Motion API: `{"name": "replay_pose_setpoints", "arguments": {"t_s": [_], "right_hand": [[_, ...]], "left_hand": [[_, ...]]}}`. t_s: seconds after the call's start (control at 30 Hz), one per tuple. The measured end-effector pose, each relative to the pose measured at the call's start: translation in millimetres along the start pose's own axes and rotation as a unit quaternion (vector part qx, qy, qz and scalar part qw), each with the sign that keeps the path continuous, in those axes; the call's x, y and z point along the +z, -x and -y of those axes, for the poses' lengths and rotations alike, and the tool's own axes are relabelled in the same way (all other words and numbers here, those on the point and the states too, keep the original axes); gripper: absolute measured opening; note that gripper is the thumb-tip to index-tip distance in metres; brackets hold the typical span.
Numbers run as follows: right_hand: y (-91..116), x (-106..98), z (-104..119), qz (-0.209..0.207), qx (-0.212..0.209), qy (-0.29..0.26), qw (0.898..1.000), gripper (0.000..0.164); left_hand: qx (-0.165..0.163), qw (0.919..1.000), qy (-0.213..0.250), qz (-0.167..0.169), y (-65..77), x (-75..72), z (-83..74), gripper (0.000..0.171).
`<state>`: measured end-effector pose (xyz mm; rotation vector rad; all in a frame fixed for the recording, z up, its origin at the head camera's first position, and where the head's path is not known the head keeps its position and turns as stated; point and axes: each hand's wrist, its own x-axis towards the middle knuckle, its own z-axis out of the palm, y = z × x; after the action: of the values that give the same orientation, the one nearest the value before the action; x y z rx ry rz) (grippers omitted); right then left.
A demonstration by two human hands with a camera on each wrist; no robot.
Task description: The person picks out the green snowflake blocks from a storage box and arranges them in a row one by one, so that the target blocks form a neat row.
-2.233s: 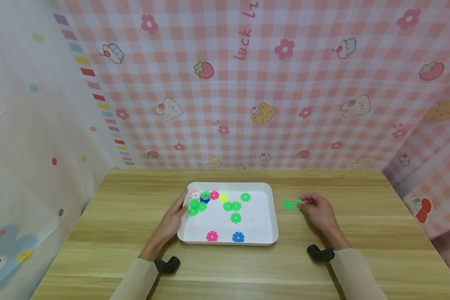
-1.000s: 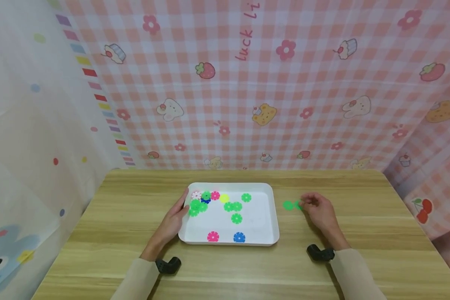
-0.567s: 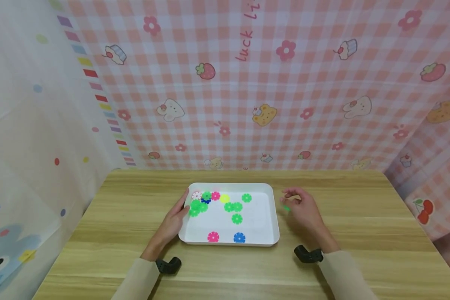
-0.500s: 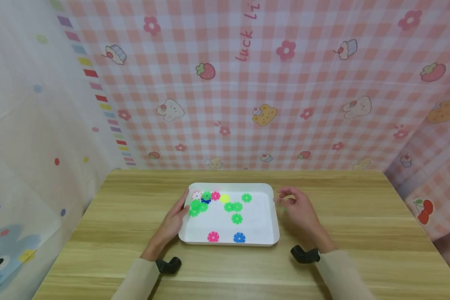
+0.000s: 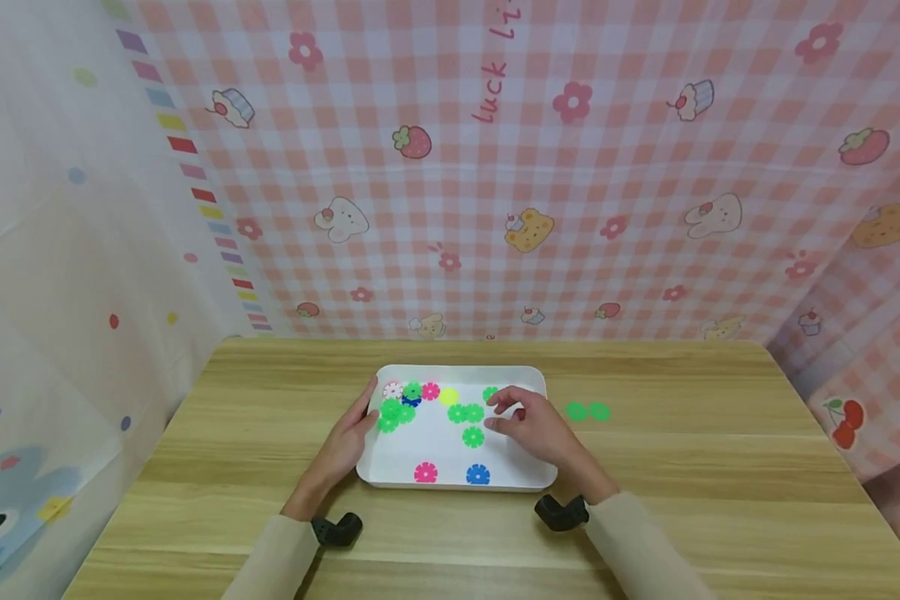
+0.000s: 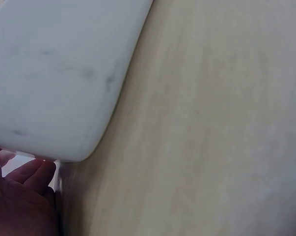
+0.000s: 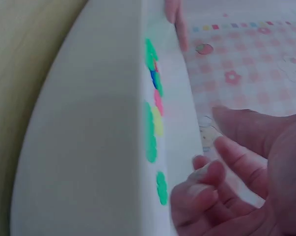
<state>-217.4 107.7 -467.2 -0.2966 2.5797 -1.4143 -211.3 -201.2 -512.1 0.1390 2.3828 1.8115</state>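
A shallow white tray (image 5: 442,458) lies on the table, holding several notched plastic snowflake discs. My left hand (image 5: 347,433) grips its left side, thumb over the rim; in the left wrist view that hand (image 6: 25,196) reaches up at the tray's corner. Over the right part of the tray hovers my right hand (image 5: 532,425), fingers loosely bent with nothing between them. Its fingertips point toward a green disc (image 5: 474,412) and partly cover another green disc (image 5: 489,393). To the right of the tray, two green discs (image 5: 576,412) lie side by side on the wood.
Inside the tray, green discs (image 5: 392,410) cluster at the left, near white, dark blue, pink and yellow (image 5: 448,397) ones. A pink disc (image 5: 425,472) and a blue disc (image 5: 477,474) sit by the front wall. Checked cloth (image 5: 450,192) hangs behind the wooden table (image 5: 682,433).
My right hand has let go of the green disc on the table beside another one, then moved left over the tray. The left hand has stayed on the tray.
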Motion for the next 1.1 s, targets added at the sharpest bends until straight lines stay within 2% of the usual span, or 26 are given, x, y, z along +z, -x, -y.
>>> {"name": "replay_pose_setpoints", "arguments": {"t_s": [0.13,0.37,0.73,1.1], "right_hand": [[-4.2,10.0,2.4,0.019,-0.001,0.02,1.0,0.021],[-9.8,22.0,-3.5,0.046,-0.017,0.023,0.999,0.023],[-11.4,29.8,-12.6,0.042,-0.005,0.038,0.998,0.024],[-12.4,32.2,-15.3,0.033,0.004,0.043,0.999,0.021]], "left_hand": [[-0.007,1.0,-0.003,-0.001,-0.4,-0.1,0.6,0.054],[-0.01,1.0,-0.002,-0.002,-0.4,-0.4,0.2,0.055],[-0.001,1.0,-0.001,0.001,0.0,-0.2,-0.1,0.054],[-0.008,1.0,-0.002,-0.001,-0.3,-0.5,0.9,0.055]]}}
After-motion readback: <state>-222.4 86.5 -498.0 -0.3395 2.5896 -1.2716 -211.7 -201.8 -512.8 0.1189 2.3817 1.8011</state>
